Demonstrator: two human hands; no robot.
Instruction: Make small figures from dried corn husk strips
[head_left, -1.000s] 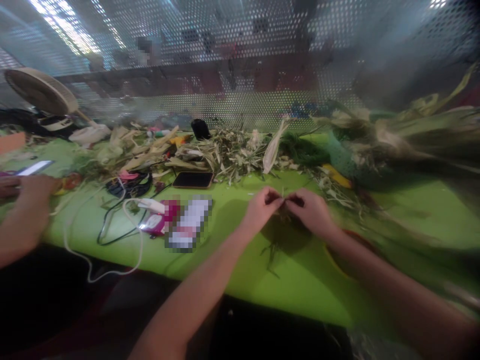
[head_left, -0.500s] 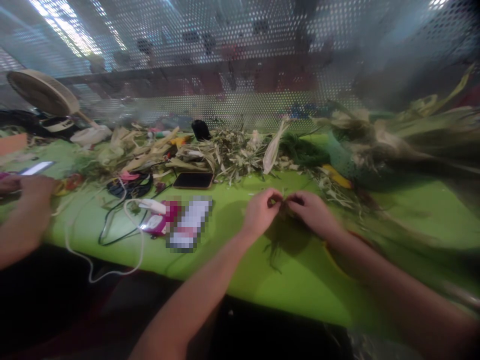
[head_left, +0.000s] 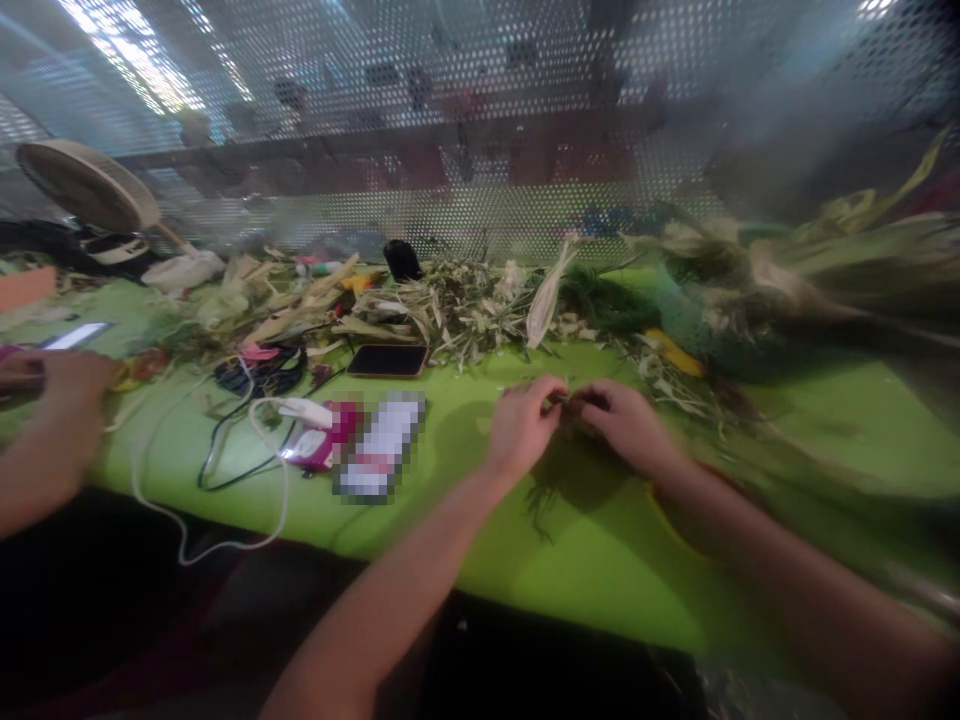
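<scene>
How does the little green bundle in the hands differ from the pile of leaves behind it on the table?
The bundle is small and dark green; the pile is wide and mostly pale. The bundle is pinched between the left hand and right hand; the pile lies loose on the table. Both are plant material.

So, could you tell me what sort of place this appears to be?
Probably a craft workshop: a green table strewn with dried leaves, a perforated screen behind, and the left hand and right hand pinching a leafy bundle.
</scene>
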